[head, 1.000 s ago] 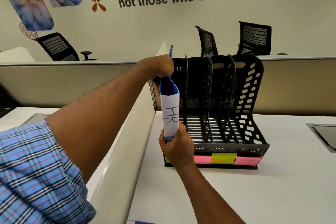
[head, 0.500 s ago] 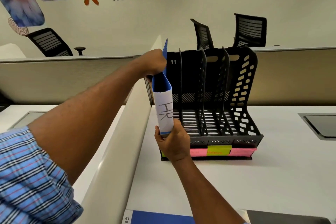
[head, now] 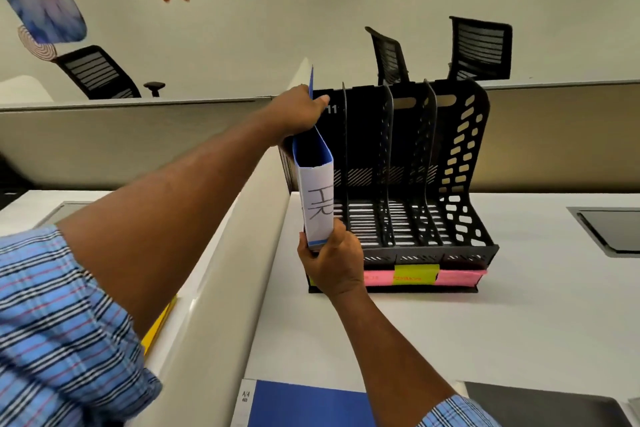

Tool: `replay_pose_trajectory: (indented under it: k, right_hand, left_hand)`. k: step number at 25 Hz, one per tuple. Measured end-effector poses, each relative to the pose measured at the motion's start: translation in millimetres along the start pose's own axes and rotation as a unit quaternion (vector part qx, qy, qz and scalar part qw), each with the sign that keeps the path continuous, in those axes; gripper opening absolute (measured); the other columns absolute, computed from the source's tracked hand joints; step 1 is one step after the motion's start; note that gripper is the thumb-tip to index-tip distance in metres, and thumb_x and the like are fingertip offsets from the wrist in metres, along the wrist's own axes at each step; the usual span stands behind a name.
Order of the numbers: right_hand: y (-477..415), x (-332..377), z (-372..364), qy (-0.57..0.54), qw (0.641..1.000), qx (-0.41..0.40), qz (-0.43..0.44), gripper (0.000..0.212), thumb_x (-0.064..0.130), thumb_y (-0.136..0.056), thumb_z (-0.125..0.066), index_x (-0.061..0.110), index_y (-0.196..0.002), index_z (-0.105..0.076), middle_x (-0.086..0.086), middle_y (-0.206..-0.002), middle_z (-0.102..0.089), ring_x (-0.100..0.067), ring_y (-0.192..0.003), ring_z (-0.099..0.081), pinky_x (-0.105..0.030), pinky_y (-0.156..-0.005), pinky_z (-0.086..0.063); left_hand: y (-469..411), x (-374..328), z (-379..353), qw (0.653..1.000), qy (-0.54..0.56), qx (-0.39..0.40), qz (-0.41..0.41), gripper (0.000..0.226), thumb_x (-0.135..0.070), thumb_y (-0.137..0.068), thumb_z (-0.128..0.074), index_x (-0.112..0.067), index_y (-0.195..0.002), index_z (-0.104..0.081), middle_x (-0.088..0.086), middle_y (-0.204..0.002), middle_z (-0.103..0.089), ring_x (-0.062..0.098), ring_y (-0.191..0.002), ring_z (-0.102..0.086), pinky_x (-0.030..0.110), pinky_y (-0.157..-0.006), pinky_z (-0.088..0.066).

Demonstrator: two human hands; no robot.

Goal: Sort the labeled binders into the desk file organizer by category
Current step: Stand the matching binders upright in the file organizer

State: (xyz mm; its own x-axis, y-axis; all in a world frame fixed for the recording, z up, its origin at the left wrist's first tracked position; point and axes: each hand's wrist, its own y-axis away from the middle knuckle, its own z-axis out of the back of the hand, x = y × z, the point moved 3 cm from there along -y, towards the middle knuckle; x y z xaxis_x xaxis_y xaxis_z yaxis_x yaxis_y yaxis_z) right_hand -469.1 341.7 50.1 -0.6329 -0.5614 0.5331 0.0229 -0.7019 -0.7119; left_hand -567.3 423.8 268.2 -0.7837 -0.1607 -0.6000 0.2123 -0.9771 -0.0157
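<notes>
A blue binder [head: 317, 198] with a white spine label reading "HR" stands upright in the leftmost slot of the black desk file organizer [head: 460, 163]. My left hand [head: 298, 114] grips the binder's top edge at the back. My right hand [head: 332, 262] holds the bottom of its spine at the organizer's front. Pink and yellow sticky labels [head: 415, 274] run along the organizer's front base; the leftmost one is hidden behind my right hand. The three slots to the right hold nothing.
Another blue binder [head: 304, 404] lies flat at the desk's near edge, with a dark grey one [head: 540, 406] to its right. A yellow folder [head: 157, 326] shows beyond the cream divider [head: 221, 288] on the left. A grey cable hatch [head: 609, 229] sits at the right.
The binder has gone a little deeper into the leftmost slot, with both hands still on it. The view has tilted down, showing more of the near desk edge.
</notes>
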Motion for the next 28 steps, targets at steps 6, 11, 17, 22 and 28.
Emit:
replay_pose_trajectory:
  k: [6,11,17,22,28]
  right_hand:
    - [-4.3,-2.8,-5.5,-0.046,0.999,0.005,0.008,0.062,0.021,-0.066,-0.085,0.005,-0.107,-0.041,-0.015,-0.079,-0.064,-0.031,-0.060,-0.063,-0.037,-0.051,-0.057]
    - [-4.3,-6.5,-5.2,-0.018,0.999,-0.048,-0.008,0.053,0.037,-0.078,-0.064,0.000,-0.106,-0.038,-0.021,-0.074,-0.062,-0.038,-0.054,-0.060,-0.031,-0.045,-0.046]
    - [-1.9,-0.7,-6.3,0.012,0.997,-0.056,-0.052,0.054,0.040,-0.075,-0.067,0.001,-0.101,-0.041,-0.020,-0.077,-0.060,-0.037,-0.062,-0.059,-0.031,-0.049,-0.046]
    - [-2.2,3.7,-1.6,0.011,0.997,0.001,-0.071,0.054,0.034,-0.070,-0.080,0.007,-0.098,-0.042,-0.015,-0.086,-0.062,-0.034,-0.074,-0.060,-0.039,-0.061,-0.056]
    - [1.1,13.6,5.9,-0.008,0.991,0.066,-0.116,0.052,0.044,-0.076,-0.075,0.012,-0.100,-0.042,-0.010,-0.096,-0.062,-0.029,-0.090,-0.055,-0.038,-0.066,-0.057]
  left_hand:
    - [1.1,-18.8,7.5,0.999,-0.033,0.013,0.006,0.020,-0.011,-0.094,-0.040,-0.013,-0.075,-0.048,0.014,-0.105,-0.063,0.033,-0.101,-0.060,0.029,-0.061,-0.045]
    - [-0.1,-27.5,6.0,0.977,0.123,0.169,0.049,0.023,-0.005,-0.089,-0.052,0.008,-0.108,-0.051,0.035,-0.115,-0.056,0.048,-0.090,-0.065,0.042,-0.052,-0.059]
    - [-9.7,-1.2,10.3,0.948,0.201,0.239,0.063,0.039,-0.013,-0.097,-0.042,0.003,-0.132,-0.033,0.043,-0.121,-0.045,0.060,-0.094,-0.058,0.060,-0.064,-0.055]
    - [-2.5,13.9,20.7,0.985,0.139,0.083,0.058,0.020,-0.018,-0.097,-0.045,-0.001,-0.089,-0.052,0.026,-0.095,-0.066,0.034,-0.057,-0.068,0.038,-0.043,-0.056]
    - [22.5,35.1,23.9,0.967,0.239,0.023,0.084,0.057,-0.050,-0.090,-0.054,-0.001,-0.118,-0.054,0.022,-0.101,-0.063,0.042,-0.083,-0.066,0.056,-0.061,-0.057]
